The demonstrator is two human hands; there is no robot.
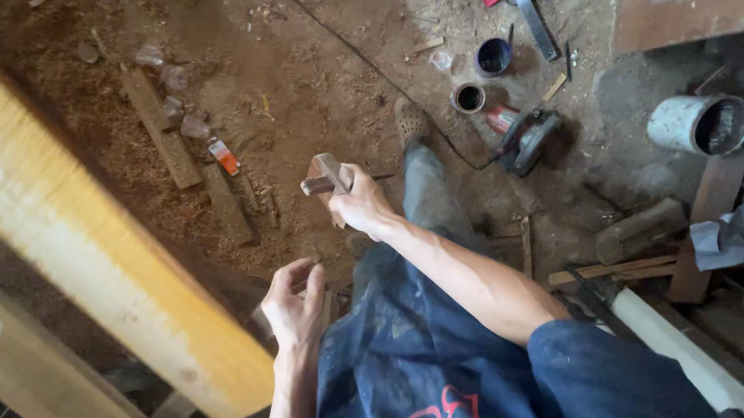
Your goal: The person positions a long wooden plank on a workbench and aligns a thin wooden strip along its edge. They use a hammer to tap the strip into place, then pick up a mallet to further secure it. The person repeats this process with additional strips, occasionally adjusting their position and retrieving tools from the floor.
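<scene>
Down below, the dirt floor (311, 88) is strewn with sawdust, wood scraps, two small tins (481, 76) and a circular saw (524, 138), while a pale bucket (699, 123) lies on its side further off. A long yellow plank (76, 229) slants across the near side. The right hand (361, 206) is closed around a small wooden block (325, 175), held above the floor. The left hand (294, 302) hangs open just below it, fingers loosely curled, beside the plank's end.

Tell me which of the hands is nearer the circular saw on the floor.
Right. The right hand, holding a small wooden block, sits closer to the circular saw; the left hand is lower, by the yellow plank.
</scene>
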